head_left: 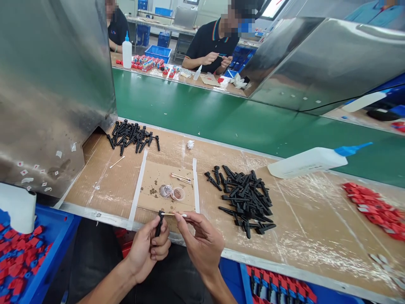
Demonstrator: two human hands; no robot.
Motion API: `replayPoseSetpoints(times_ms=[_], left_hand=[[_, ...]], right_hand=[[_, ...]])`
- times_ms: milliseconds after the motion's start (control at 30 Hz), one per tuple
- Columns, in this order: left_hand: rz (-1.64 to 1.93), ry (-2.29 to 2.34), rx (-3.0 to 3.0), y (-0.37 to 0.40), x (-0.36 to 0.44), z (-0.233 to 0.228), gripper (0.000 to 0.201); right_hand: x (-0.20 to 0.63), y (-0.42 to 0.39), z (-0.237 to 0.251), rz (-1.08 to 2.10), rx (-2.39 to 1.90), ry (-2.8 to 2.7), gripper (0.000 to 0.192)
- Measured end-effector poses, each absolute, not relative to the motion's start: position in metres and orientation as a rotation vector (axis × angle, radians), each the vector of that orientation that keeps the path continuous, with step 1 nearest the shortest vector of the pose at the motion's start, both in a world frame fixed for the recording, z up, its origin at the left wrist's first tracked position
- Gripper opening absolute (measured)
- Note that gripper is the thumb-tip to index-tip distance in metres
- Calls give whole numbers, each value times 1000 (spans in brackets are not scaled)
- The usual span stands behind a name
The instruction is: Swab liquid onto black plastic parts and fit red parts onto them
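My left hand [152, 240] is closed around a small black plastic part [158, 226], held upright at the table's front edge. Between the thumb and fingers of my right hand [201, 236] is a cotton swab [169, 214], its far tip touching the top of the black part. Just beyond my hands, two small round clear dishes [171, 193] sit on a cardboard sheet [152, 171] spotted with dark drops. Several more swabs [181, 177] lie behind the dishes. To the right is a heap of black parts [247, 194]; another black pile [133, 136] lies at the back left.
A white bottle with a blue nozzle [310, 162] leans at the right, near red parts [375, 209]. Metal panels [53, 84] rise on both sides. Beyond the green belt [190, 105], a person [211, 46] works. Blue bins [58, 236] hold red and blue parts below.
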State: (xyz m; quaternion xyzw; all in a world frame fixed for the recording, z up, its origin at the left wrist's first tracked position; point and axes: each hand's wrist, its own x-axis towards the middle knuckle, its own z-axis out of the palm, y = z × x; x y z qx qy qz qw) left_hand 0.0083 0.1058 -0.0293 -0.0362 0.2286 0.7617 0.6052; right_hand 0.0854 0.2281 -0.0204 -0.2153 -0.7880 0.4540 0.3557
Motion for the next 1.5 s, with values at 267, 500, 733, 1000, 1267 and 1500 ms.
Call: replayPoseSetpoints(times_ms=[267,500,733,1000,1267,1500], left_hand=[[1763,526,-82,106,7,-30,28],[1769,559,-83,106,8,-29,29],[1772,560,-83,107,8,-30,29],[1794,521,-90,107,9,-34,31],[1785,384,-106,104,10,-31,34],[1630,171,197,97,17,-30,41]], right_hand=[[85,229,-13,1049,-457,-2089,19],[87,226,-7,1072,-409,-2100,22],[85,226,-12,1115,-487,-2053,15],[64,256,-11,1272,-831,-1716,23],[65,274,-11,1232,-851,-1843,40],[100,211,-18,1738,-732,-1716,34]])
